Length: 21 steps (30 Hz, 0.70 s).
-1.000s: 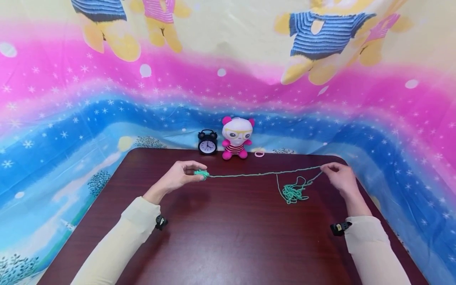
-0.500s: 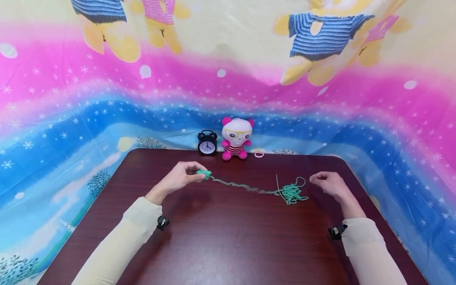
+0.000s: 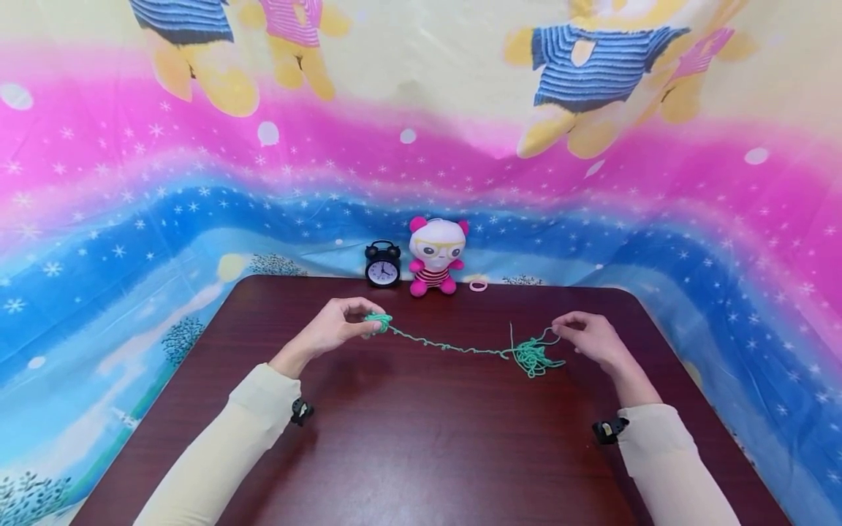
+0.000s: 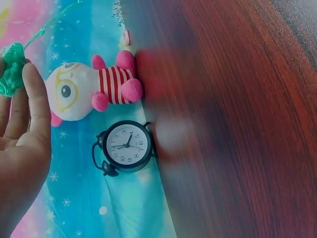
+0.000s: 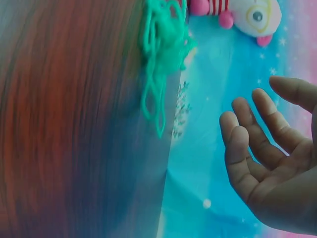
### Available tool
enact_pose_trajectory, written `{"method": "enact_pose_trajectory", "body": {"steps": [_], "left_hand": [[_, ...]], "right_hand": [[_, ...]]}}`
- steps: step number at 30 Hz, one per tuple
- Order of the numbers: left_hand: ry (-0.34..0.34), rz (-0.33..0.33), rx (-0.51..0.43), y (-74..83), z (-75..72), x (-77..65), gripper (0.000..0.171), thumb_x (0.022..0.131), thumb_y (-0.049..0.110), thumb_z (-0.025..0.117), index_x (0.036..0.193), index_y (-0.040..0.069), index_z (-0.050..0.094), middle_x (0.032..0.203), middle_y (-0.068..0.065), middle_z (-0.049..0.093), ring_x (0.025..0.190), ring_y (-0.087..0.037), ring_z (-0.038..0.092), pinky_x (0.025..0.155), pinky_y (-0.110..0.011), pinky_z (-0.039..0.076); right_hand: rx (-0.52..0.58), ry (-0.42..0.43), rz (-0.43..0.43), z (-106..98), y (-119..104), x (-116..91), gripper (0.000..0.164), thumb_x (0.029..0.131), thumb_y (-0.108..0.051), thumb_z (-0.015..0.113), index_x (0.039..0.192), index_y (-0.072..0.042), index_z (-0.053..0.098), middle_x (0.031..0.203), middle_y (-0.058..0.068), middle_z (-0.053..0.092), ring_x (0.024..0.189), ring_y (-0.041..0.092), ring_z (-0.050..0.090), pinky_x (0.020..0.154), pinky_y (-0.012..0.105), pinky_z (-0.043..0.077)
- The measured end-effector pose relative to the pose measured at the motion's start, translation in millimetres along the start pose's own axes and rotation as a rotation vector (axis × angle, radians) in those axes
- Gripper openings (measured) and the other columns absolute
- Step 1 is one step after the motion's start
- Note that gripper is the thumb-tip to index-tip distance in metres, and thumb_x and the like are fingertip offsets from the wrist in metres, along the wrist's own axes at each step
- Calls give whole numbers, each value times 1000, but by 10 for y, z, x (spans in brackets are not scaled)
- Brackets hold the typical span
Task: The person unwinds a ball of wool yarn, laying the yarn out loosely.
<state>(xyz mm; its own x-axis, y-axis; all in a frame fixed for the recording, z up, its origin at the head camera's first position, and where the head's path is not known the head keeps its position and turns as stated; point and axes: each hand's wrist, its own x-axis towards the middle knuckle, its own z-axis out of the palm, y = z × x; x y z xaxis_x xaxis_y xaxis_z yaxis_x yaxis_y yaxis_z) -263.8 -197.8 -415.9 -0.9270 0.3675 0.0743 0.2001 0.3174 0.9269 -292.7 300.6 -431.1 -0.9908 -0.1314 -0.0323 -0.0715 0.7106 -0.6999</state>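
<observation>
Between the thumb and fingers of my left hand (image 3: 329, 326) is a small wound bundle of green yarn (image 3: 379, 319), also visible at the left edge of the left wrist view. From it a crinkled, slack strand (image 3: 454, 348) runs right to a loose tangle of green yarn (image 3: 534, 356) over the table's right half. My right hand (image 3: 597, 339) hovers just right of that tangle, fingertips right at a loop in the head view. The right wrist view shows its fingers loosely bent and spread, with nothing between them, beside the tangle.
At the back edge of the dark wooden table (image 3: 421, 453) stand a black alarm clock (image 3: 383, 267) and a pink and white panda plush (image 3: 438, 252). A small pink ring (image 3: 478, 286) lies right of the plush. A patterned curtain (image 3: 368, 168) hangs behind.
My right hand has let go of the strand and come left and slightly down toward the tangle. The taut strand has dropped slack. My left hand has barely moved.
</observation>
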Motion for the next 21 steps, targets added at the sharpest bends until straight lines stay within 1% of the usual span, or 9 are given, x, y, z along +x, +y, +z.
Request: {"method": "enact_pose_trajectory", "body": {"steps": [3,4,7,9,11,15,16,21], "left_hand": [[-5,-4,-23,-3,11,11,30,91,22,74,120,13,70,105,-6,73,91,-33,71,81,-38,61],[-6,-7,-33,-5,13,16,30,91,21,74,120,12,70,104,-6,73,89,-29,72,82,-41,61],[-9,-7,-40,-4,16,21,29,91,22,74,118,10,71,100,-5,73,83,-20,71,81,-42,61],[-7,-2,-36,2,16,20,27,91,22,75,114,9,71,97,-5,73,81,-19,70,79,-39,60],[-4,1,-21,7,18,23,25,90,23,75,111,9,72,95,-4,73,80,-20,69,76,-34,59],[-8,2,4,24,25,27,23,90,25,76,109,12,73,97,-6,72,79,-20,67,73,-32,58],[-11,3,9,28,26,28,23,90,25,76,109,13,73,98,-7,72,79,-19,67,73,-32,58],[-22,11,18,43,24,20,23,90,24,76,110,13,72,101,-9,72,78,-18,66,72,-31,58]], "right_hand": [[26,-1,-15,88,-76,15,41,98,-39,62,122,-6,66,122,23,66,82,26,64,69,36,54],[31,-1,-20,120,-105,15,39,98,-38,63,121,-7,67,121,22,67,81,26,64,70,37,55],[37,-5,-41,221,-193,17,34,98,-37,64,119,-10,68,118,19,69,84,28,63,70,37,54],[39,-3,-64,293,-264,17,31,97,-35,65,117,-12,68,115,17,70,83,30,62,67,37,53],[28,8,-94,365,-334,23,29,97,-34,66,116,-13,70,112,14,71,85,26,63,67,33,52],[19,29,-154,494,-468,29,24,96,-32,67,113,-15,71,105,10,74,87,19,64,71,30,51],[18,33,-166,522,-498,30,24,96,-31,68,112,-15,72,105,10,74,91,18,65,73,29,51],[42,19,-197,631,-642,23,19,95,-29,68,111,-18,71,102,6,74,91,19,66,75,30,52]]}}
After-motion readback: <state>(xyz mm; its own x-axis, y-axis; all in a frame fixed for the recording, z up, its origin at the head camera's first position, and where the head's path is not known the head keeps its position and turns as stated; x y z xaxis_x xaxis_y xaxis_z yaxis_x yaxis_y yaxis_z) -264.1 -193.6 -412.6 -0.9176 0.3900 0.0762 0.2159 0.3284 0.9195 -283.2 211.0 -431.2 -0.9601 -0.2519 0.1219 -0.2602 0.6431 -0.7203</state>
